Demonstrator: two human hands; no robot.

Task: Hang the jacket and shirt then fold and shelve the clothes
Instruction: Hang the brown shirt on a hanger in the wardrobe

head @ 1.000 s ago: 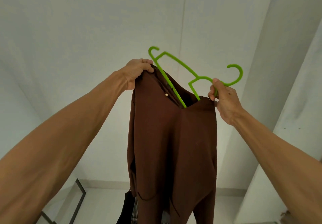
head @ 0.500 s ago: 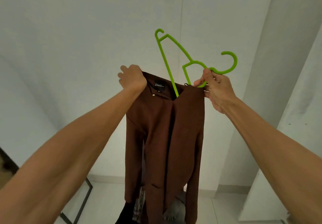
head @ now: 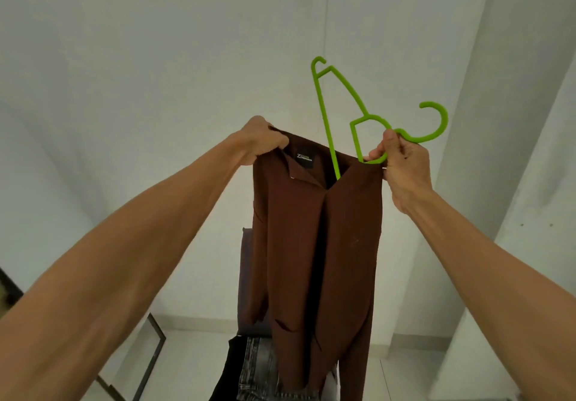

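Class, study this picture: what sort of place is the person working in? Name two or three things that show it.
Probably a plain room at home, perhaps a laundry or dressing corner: bare white walls, a green hanger partly inside a brown jacket, and grey jeans lying below.

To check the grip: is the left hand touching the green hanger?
Apart. The head view shows the left hand gripping the brown garment by its collar, clear of the green hanger.

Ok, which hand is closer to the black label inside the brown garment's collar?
Left. The left hand grips the brown garment by its collar, just left of the label; the right hand holds the green hanger and the garment's other edge, across the neck opening.
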